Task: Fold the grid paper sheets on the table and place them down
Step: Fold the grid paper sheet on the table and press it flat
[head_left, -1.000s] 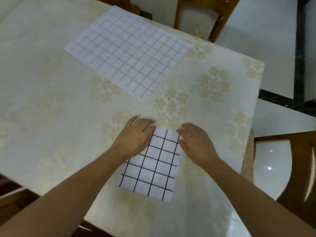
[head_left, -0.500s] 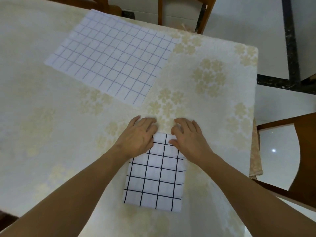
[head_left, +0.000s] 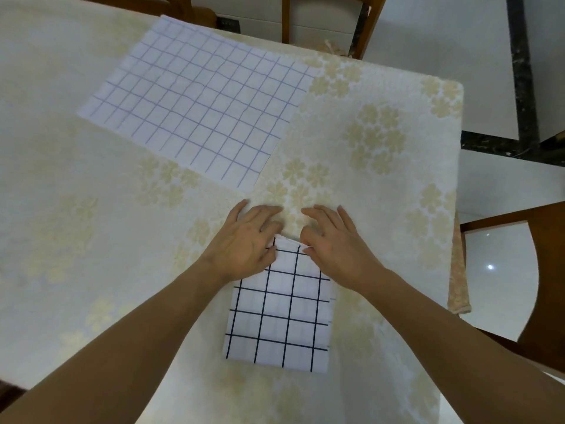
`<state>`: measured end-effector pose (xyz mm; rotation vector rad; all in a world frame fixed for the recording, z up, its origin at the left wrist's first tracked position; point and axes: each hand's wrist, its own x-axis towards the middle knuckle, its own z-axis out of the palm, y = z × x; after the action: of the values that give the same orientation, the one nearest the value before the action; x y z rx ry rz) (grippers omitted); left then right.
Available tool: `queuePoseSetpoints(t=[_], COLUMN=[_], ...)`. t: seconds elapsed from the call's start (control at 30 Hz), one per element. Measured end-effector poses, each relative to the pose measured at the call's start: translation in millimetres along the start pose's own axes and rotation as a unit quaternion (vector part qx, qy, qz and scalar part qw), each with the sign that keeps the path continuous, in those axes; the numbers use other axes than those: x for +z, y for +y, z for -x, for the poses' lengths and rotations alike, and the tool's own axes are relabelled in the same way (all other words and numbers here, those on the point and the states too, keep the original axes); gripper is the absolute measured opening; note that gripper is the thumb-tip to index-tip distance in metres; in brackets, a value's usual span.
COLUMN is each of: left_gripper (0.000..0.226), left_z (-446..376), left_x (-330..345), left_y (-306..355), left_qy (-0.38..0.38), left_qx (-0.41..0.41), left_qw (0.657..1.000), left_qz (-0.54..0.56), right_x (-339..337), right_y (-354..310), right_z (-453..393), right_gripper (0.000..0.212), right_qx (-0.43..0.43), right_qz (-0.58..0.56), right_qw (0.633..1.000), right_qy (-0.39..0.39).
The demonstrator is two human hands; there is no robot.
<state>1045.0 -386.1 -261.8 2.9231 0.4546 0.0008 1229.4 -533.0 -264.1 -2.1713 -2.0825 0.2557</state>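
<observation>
Pressing flat-fingered, unclenched, the left hand (head_left: 244, 244) and right hand (head_left: 334, 247) pin the far edge of the folded white black-gridded paper sheet (head_left: 279, 310) on the cream floral-clothed worktop (head_left: 91, 240); thin, light, easily creased, it is probably best held at corners.

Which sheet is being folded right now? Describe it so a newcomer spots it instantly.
On the table with the floral cloth, look at the near edge between both forearms. The folded sheet lies there, its far end under the left hand and right hand. Its grid is bold and black, unlike the larger, faint-lined flat sheet beyond.
</observation>
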Motion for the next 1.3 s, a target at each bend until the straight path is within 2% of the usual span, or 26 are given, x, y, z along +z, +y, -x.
queuePoseSetpoints(t=[0.2,0.37,0.53,0.63,1.0,1.3], left_gripper=[0.020,0.014,0.009,0.009,0.022,0.028], left_z=[-19,-34,-41,-36,2,45], left_x=[-4,-14,-42,-54,-37,17], left_y=[3,14,25,34,65,76], left_qy=[0.037,0.083,0.121,0.133,0.124,0.061], left_qx=[0.054,0.049,0.026,0.021,-0.002,-0.044], left_qw=[0.998,0.995,0.991,0.989,0.992,0.997], left_qz=[0.000,-0.017,-0.045,-0.062,-0.032,0.000], right_x=[-18,-31,-52,-65,-35,16], right_y=[15,32,40,38,7,-18], right_z=[-3,-8,-7,-2,47,86], right_gripper=[0.015,0.025,0.018,0.022,0.038,0.038], right_qx=[-0.004,0.049,0.035,0.023,0.029,0.036], right_qz=[0.001,-0.063,-0.040,-0.031,-0.010,-0.038], right_qw=[1.000,0.997,0.996,0.995,0.996,0.997], right_qy=[0.028,0.000,0.068,0.097,0.078,0.063])
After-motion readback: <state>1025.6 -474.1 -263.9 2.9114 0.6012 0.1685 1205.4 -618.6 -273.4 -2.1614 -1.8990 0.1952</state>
